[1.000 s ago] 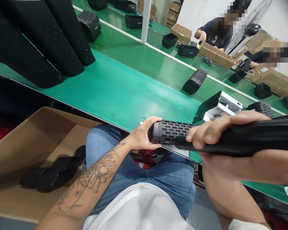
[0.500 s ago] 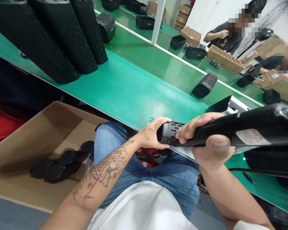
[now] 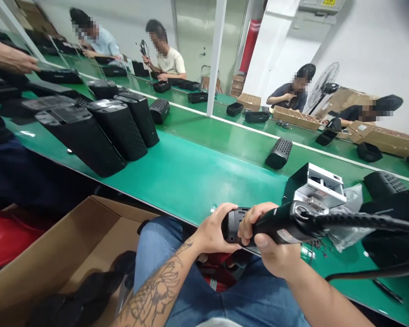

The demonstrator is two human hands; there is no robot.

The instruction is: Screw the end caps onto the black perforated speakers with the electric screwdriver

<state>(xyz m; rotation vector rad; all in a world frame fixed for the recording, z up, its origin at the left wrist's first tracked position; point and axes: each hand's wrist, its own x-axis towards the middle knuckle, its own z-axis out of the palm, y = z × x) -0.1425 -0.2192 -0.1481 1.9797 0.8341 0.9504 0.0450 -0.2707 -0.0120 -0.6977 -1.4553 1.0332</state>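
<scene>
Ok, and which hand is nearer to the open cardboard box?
Left. The left hand, on the grey perforated housing, is right of the cardboard box, beyond the knee; the right hand, around the black corded tool, is farther right.

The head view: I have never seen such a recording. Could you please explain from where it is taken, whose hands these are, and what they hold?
No robot shows here: a person works barehanded. The camera is worn on that person's head and looks forward and down. The left hand grips one end of a dark slotted casing. The right hand holds a corded black tool, perhaps a screwdriver; its tip is hidden. On the green bench, tall black casings are at the left; at the right are a black-and-white device, a clear plastic bag and small screw-like pieces. An open cardboard box is at the lower left.
</scene>
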